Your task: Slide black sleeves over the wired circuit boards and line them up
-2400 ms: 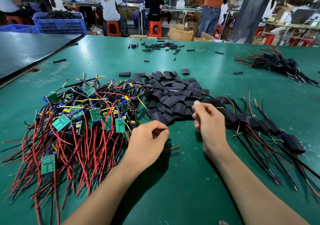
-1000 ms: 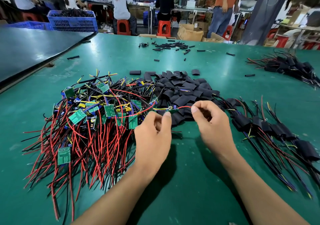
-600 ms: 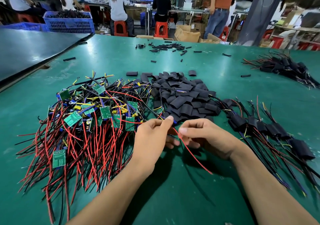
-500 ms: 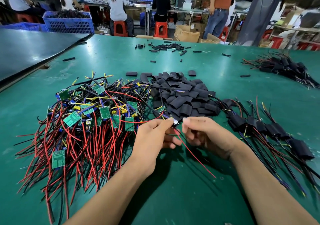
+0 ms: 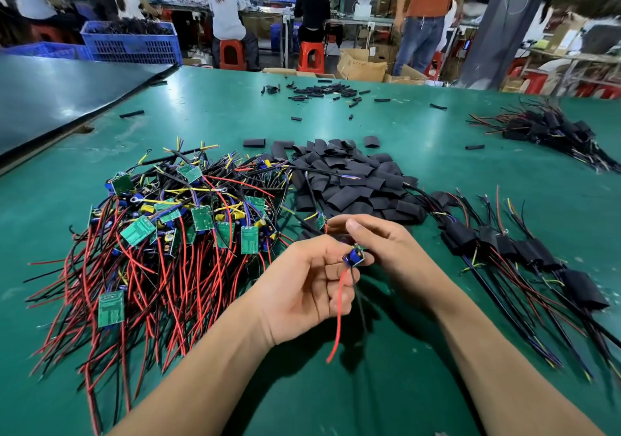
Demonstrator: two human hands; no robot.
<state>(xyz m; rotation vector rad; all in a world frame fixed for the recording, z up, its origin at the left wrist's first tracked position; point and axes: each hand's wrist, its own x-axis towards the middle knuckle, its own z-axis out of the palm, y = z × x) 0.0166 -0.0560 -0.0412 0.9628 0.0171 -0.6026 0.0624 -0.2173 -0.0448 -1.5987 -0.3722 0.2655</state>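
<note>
My left hand [image 5: 304, 289] pinches one small wired circuit board [image 5: 353, 257] above the table, its red and black wires hanging down. My right hand [image 5: 381, 245] meets it from the right, fingers curled at the board; a black sleeve seems to sit under those fingers but is mostly hidden. A tangled heap of green boards with red and black wires [image 5: 161, 234] lies to the left. Loose black sleeves [image 5: 349, 180] are piled beyond my hands. Sleeved boards [image 5: 524, 250] lie in a row to the right.
Green table mat [image 5: 336, 385] spreads around my arms. A second bundle of sleeved boards [image 5: 551, 133] lies far right. Small black tube offcuts [image 5: 322, 91] are scattered at the far edge. A dark panel [image 5: 60, 92] lies at left. People sit at benches behind.
My left hand has drawn one board out of the heap toward me. Both hands moved closer and lifted, and the board's red wire now hangs below them.
</note>
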